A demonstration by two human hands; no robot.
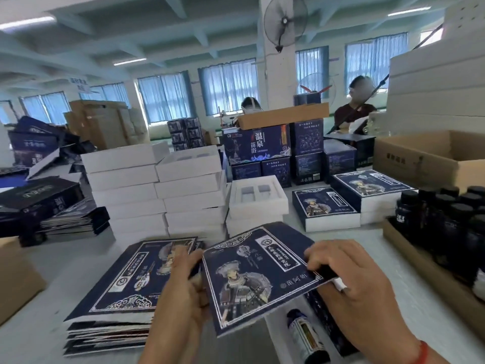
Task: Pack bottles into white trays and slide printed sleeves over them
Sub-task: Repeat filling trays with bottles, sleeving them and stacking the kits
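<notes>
I hold a dark blue printed sleeve (258, 275) tilted above the table. My left hand (181, 290) grips its left edge and my right hand (349, 282) grips its right edge. Beneath the sleeve lies a white tray (278, 334), mostly hidden, with a dark bottle (305, 334) lying in it. A stack of flat printed sleeves (123, 285) rests at my left. Stacks of empty white trays (162, 190) stand behind, one open tray (258, 197) showing two grey recesses. Several dark bottles (446, 216) stand in a cardboard tray at the right.
Finished sleeved boxes (367, 195) lie at centre right. Blue cartons (259, 148) and a cardboard box (430, 156) are stacked behind them. Folded sleeves (42, 206) pile at the left. A cardboard box corner (15, 279) sits at the near left. Two people work at the back.
</notes>
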